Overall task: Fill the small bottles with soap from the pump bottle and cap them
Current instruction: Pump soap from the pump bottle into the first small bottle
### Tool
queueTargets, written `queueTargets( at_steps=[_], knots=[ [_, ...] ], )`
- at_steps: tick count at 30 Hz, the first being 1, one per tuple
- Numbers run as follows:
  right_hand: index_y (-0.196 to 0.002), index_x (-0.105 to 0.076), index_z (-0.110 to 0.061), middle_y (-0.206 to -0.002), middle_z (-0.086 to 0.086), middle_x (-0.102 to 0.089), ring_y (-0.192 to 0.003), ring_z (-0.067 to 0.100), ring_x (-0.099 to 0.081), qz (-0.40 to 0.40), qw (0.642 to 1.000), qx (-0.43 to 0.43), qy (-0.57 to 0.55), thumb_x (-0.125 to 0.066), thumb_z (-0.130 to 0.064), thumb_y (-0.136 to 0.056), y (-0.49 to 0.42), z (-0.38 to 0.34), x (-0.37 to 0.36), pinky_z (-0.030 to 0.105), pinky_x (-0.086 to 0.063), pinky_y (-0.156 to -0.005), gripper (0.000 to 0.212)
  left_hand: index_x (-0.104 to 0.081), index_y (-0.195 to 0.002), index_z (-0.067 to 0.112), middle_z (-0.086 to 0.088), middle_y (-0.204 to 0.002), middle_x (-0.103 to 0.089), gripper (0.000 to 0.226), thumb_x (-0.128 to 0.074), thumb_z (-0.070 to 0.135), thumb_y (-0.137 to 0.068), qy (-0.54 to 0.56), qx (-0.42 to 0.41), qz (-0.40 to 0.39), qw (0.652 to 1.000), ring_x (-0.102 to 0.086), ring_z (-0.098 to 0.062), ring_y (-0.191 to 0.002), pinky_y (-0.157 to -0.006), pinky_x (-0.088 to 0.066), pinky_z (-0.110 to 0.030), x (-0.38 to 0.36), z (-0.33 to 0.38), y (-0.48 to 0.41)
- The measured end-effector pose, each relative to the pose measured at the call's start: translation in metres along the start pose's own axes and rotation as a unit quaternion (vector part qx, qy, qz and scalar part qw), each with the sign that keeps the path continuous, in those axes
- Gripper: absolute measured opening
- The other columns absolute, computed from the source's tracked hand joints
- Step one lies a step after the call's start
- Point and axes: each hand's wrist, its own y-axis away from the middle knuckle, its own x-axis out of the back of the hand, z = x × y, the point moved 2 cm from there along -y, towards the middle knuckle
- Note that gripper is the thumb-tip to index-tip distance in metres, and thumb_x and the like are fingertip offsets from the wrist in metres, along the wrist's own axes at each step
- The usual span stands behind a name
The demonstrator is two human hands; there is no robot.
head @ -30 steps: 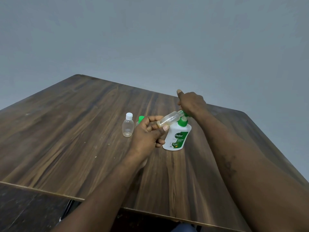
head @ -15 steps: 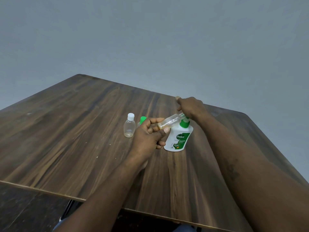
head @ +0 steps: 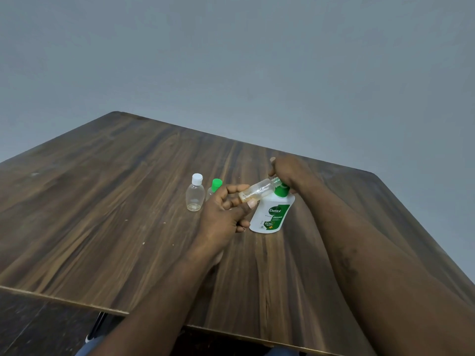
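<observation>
A white Dettol pump bottle [head: 272,213] with a green pump stands on the wooden table [head: 102,214]. My left hand [head: 226,214] pinches a small clear uncapped bottle [head: 258,191], tilted, its open mouth up against the pump's nozzle; a little amber soap lies at its lower end. My right hand [head: 289,170] rests on top of the pump head and hides it. To the left stand a clear small bottle with a white cap [head: 195,192] and, partly behind my left hand, a small bottle with a green cap [head: 215,186].
The table's near edge [head: 64,299] runs across the bottom, with dark floor below it. A plain grey wall [head: 231,60] stands behind the table.
My right hand has sunk lower onto the pump head, which now sits closer to the bottle's collar. The small bottle stays at the nozzle in my left hand.
</observation>
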Motion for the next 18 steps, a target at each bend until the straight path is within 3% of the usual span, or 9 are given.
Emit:
queueTargets(
  at_steps=[3, 8, 10, 14, 18],
  knots=[
    [-0.131, -0.064, 0.0, -0.128, 0.024, -0.066, -0.118, 0.043, -0.063, 0.0, 1.0, 0.017, -0.012, -0.032, -0.023, -0.109, 0.008, -0.001, 0.006, 0.049, -0.053, -0.101, 0.045, -0.069, -0.115, 0.023, -0.001, -0.104, -0.078, 0.027, -0.078, 0.02, -0.09, 0.008, 0.0, 0.002, 1.0, -0.06, -0.013, -0.055, -0.059, -0.049, -0.031, -0.002, 0.002, 0.0],
    [-0.103, -0.072, -0.017, -0.105, 0.008, -0.076, -0.098, 0.031, -0.066, 0.091, 0.994, 0.056, -0.015, -0.018, -0.062, -0.091, 0.018, -0.012, 0.027, 0.044, -0.051, -0.091, 0.071, -0.067, -0.119, 0.018, -0.006, -0.102, -0.079, 0.028, -0.069, 0.033, -0.096, 0.015, -0.011, -0.035, 0.999, -0.057, -0.014, -0.053, -0.055, -0.046, -0.027, -0.001, 0.008, -0.008],
    [-0.102, -0.073, -0.017, -0.108, 0.006, -0.074, -0.096, 0.03, -0.064, 0.09, 0.995, 0.048, -0.004, -0.019, -0.058, -0.092, 0.016, -0.007, 0.025, 0.042, -0.048, -0.086, 0.068, -0.066, -0.12, 0.015, -0.007, -0.104, -0.079, 0.033, -0.066, 0.037, -0.096, 0.013, -0.007, -0.056, 0.998, -0.056, -0.015, -0.054, -0.055, -0.046, -0.025, 0.002, 0.006, -0.015],
    [-0.106, -0.075, -0.017, -0.12, 0.011, -0.073, -0.106, 0.033, -0.067, 0.068, 0.997, 0.024, -0.008, -0.022, -0.059, -0.084, 0.023, -0.003, 0.012, 0.049, -0.052, -0.099, 0.071, -0.064, -0.12, 0.007, -0.015, -0.107, -0.077, 0.048, -0.069, 0.046, -0.093, 0.021, 0.007, -0.109, 0.994, -0.054, -0.016, -0.053, -0.052, -0.044, -0.023, 0.013, -0.007, -0.027],
    [-0.111, -0.075, -0.014, -0.125, 0.015, -0.071, -0.107, 0.035, -0.067, 0.058, 0.998, 0.024, -0.014, -0.019, -0.059, -0.082, 0.019, -0.005, 0.006, 0.05, -0.052, -0.1, 0.077, -0.063, -0.116, 0.008, -0.018, -0.112, -0.075, 0.04, -0.066, 0.042, -0.096, 0.017, 0.017, -0.163, 0.986, -0.051, -0.015, -0.049, -0.049, -0.043, -0.023, 0.017, -0.019, -0.03]
  ],
)
